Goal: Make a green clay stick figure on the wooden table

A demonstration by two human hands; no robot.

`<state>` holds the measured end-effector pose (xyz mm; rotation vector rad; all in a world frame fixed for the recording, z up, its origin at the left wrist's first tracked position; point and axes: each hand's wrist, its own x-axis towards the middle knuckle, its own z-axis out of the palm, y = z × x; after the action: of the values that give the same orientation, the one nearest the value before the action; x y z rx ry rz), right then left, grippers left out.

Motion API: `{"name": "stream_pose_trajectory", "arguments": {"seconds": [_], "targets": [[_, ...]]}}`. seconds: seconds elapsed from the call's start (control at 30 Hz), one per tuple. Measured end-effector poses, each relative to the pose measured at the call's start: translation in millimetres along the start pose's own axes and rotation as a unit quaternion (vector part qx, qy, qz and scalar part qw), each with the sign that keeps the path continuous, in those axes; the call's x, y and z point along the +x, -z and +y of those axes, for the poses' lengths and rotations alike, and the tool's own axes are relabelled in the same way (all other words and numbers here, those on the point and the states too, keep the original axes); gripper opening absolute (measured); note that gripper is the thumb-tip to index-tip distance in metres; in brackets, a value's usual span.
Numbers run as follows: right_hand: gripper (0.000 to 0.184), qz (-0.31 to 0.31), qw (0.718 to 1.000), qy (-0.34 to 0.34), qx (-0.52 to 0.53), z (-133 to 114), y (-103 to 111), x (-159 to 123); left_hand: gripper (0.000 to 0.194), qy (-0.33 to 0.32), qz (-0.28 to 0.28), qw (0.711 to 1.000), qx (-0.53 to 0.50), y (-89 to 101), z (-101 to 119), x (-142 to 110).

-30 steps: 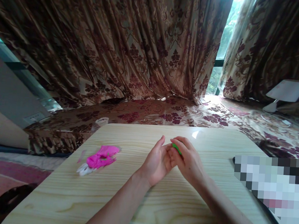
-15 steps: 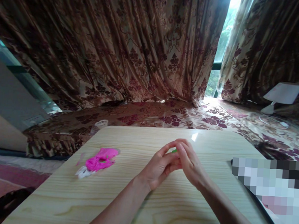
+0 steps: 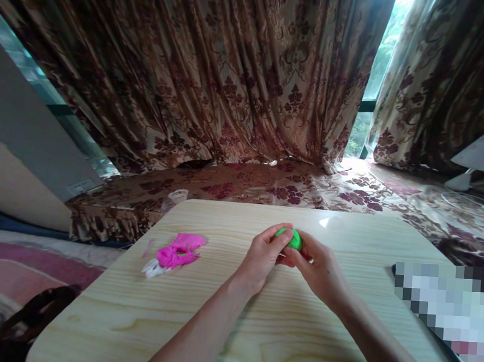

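A bright green lump of modelling clay (image 3: 295, 240), roundish and smooth, is held between both hands above the middle of the table. My left hand (image 3: 265, 252) is closed on its left side, thumb lying across the top. From the right, my right hand (image 3: 311, 257) grips it with thumb and fingers. The underside of the lump is hidden by the fingers. Left of my hands, a crumpled bright pink sheet (image 3: 175, 258) with small green bits on it lies on the table, and a crumpled white piece (image 3: 154, 269) touches its near edge.
The pale wooden table (image 3: 135, 322) has rounded corners. At its right edge lies a dark-rimmed flat object (image 3: 434, 318), its face blurred out. Behind the table are a clear plastic container or bag (image 3: 175, 197), a patterned curtain (image 3: 231, 82) and a white lamp (image 3: 483, 153).
My hands were cupped together with only a speck of green showing; now the fingers have parted and the green lump is in plain sight. The view has turned slightly left.
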<state>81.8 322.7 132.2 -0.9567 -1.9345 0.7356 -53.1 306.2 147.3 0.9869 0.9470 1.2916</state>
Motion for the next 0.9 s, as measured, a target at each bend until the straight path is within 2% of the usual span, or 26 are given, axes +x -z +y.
{"name": "stream_pose_trajectory", "arguments": {"seconds": [0.13,0.27,0.43,0.63,0.7,0.8,0.83,0.9], "targets": [[0.039,0.016,1.0,-0.001,-0.014,0,-4,-2,0.041,-0.015,0.008,0.999,0.027,3.3,2,1],[0.047,0.046,0.999,-0.018,0.013,3,-6,-2,0.036,-0.018,-0.035,0.998,0.05,2.6,-1,0],[0.038,0.022,0.999,-0.008,0.045,5,-4,0,0.042,-0.027,-0.019,0.999,0.037,-1.1,-1,-2],[0.023,0.018,0.999,-0.014,0.03,6,0,2,0.035,0.016,-0.041,0.999,-0.009,2.3,1,1],[0.032,0.018,1.0,-0.018,0.0,6,1,1,0.033,0.02,-0.03,0.999,-0.009,5.0,-1,3],[0.057,0.03,0.999,-0.013,-0.019,5,3,0,0.033,0.013,0.01,0.999,0.028,8.9,-5,5],[0.057,0.029,1.0,-0.002,-0.009,4,3,0,0.034,0.008,0.018,0.999,0.042,9.7,-5,5],[0.041,0.018,0.999,0.02,0.023,1,4,1,0.038,-0.001,0.013,0.998,0.059,9.5,-4,4]]}}
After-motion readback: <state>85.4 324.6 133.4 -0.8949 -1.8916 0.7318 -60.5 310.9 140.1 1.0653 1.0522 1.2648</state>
